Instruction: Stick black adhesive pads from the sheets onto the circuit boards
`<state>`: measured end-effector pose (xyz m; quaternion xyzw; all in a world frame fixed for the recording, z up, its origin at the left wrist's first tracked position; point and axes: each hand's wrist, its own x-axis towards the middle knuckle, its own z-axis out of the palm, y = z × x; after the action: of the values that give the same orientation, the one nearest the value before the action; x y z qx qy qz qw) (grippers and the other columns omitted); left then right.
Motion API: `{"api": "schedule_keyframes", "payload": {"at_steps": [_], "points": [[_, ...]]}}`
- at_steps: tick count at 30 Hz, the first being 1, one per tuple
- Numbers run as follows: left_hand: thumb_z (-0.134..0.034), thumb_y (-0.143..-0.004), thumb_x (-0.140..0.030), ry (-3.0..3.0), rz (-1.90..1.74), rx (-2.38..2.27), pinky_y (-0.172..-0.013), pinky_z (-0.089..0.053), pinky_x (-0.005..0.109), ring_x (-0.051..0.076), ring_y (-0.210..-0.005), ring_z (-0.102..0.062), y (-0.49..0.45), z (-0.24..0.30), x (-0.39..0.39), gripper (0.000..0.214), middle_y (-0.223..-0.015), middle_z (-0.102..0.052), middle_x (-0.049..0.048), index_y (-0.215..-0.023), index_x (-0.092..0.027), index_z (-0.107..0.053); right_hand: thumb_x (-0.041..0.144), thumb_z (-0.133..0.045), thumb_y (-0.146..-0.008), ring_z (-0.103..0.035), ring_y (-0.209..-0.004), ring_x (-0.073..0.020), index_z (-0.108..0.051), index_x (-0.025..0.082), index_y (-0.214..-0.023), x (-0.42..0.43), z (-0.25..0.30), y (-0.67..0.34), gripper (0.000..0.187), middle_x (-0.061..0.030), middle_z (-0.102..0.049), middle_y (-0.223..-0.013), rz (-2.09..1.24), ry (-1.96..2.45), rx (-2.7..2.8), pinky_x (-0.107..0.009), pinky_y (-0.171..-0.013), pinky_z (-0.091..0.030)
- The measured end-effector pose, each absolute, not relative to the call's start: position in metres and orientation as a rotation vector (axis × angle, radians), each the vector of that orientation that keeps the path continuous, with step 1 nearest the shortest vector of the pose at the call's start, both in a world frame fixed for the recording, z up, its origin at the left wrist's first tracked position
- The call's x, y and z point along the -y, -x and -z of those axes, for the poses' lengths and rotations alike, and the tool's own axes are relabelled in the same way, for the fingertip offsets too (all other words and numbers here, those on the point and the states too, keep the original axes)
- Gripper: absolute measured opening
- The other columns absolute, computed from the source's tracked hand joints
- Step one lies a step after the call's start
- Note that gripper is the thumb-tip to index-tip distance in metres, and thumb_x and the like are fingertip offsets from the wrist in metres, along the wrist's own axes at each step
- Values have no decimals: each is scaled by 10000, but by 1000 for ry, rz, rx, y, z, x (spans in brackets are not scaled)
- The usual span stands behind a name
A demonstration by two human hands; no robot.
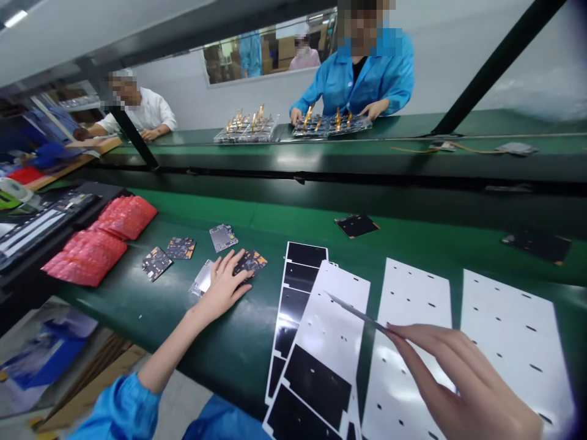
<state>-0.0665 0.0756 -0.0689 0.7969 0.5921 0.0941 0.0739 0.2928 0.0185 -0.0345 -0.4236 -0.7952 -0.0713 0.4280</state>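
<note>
We are resting our left hand (pixel 222 288) with fingers spread on a circuit board (pixel 252 263), our right hand (pixel 458 382) with fingers clamped on tweezers (pixel 358 313).

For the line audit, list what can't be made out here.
Head view:
Circuit board beneath left hand: hand covers part of it.
Pointed metal tool in right hand: fingers hide its end.
White-and-black sheets: bottom edge cuts them off.
Far trays: contents too small.

Just a shiny bright blue work smock (pixel 220 421), baggy sleeve (pixel 117 409) with a gathered cuff, plus bare left hand (pixel 222 287) and right hand (pixel 458 379).
</note>
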Motion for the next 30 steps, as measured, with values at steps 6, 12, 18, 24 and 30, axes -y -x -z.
{"api": "schedule_keyframes", "payload": {"at_steps": [6, 12, 18, 24, 30], "points": [[-712, -836, -209, -2193, -545, -1891, -1081, -413, 564, 310, -1247, -551, 71, 69, -64, 394, -1227, -569, 87, -1212, -315, -663, 235, -637, -932, -664, -712, -153, -655, 205, -937, -13, 30, -295, 35, -16, -688, -826, 111, 1065, 1972, -293, -727, -517], [-650, -800, -136, -2220, -1109, -1644, -984, -543, 378, 258, -1267, -547, 49, 37, -36, 621, -1336, -513, 114, -1386, -251, -481, 253, -744, -841, -722, -770, -180, -653, 263, -781, -2, 10, -280, 109, 7, -738, -832, -578, 1201, 1521, -254, -619, -558], [-770, -749, -193, -2428, -1218, -931, -1085, -514, 395, 253, -1279, -574, 15, -2, -19, 899, -1371, -601, 130, -1540, -210, -345, 188, -773, -822, -663, -1214, -200, -703, 288, -755, -1, -17, -252, 139, 37, -763, -845, -1002, 988, 1318, -296, -984, -545], [-852, -711, -223, -2232, -1259, -730, -1087, -530, 400, 255, -1242, -629, 1, -9, -22, 1075, -1374, -621, 122, -1594, -264, -240, 130, -769, -818, -647, -1222, -188, -728, 310, -827, 1, -29, -238, 185, 52, -716, -755, -961, 922, 1482, -315, -996, -536], [-866, -697, -205, -2230, -1252, -648, -1016, -587, 339, 252, -1236, -641, 1, -14, -21, 1112, -1354, -635, 134, -1601, -248, -220, 130, -779, -805, -660, -767, -74, -720, 310, -825, 8, -28, -252, 191, 81, -722, -793, -932, 1042, 1512, -165, -707, -561]]}}
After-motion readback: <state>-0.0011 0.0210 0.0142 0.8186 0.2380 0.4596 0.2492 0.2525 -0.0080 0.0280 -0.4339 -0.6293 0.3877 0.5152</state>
